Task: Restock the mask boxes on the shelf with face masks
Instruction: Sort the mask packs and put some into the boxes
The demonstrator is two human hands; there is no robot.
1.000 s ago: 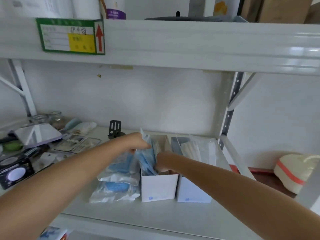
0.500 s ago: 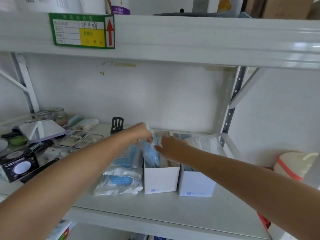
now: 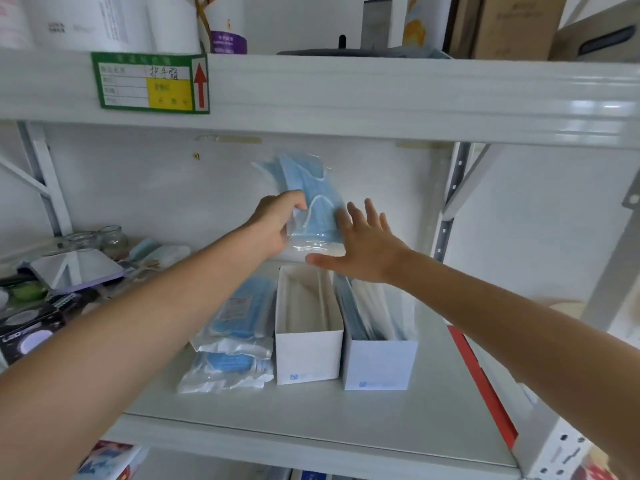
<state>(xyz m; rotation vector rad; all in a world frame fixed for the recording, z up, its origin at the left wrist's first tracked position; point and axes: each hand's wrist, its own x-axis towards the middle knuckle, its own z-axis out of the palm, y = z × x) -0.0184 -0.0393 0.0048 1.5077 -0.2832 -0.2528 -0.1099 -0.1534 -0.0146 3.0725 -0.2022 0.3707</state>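
My left hand grips a clear bag of blue face masks and holds it upright above the boxes. Beside the bag, my right hand is spread flat with its fingers apart, touching or nearly touching the bag's right edge. Two open white mask boxes stand side by side on the shelf. The left box looks empty inside. The right box holds several bagged masks standing on edge. Two more sealed mask packs lie stacked left of the boxes.
Clutter fills the shelf's left end: a mirror, glass jars, a black boxed item. An upper shelf beam with a green label hangs overhead. A grey upright post stands right of the boxes.
My left hand has lifted the bag of masks up out of the left box. My right hand let go and opened beside it. The left box now shows an empty inside.
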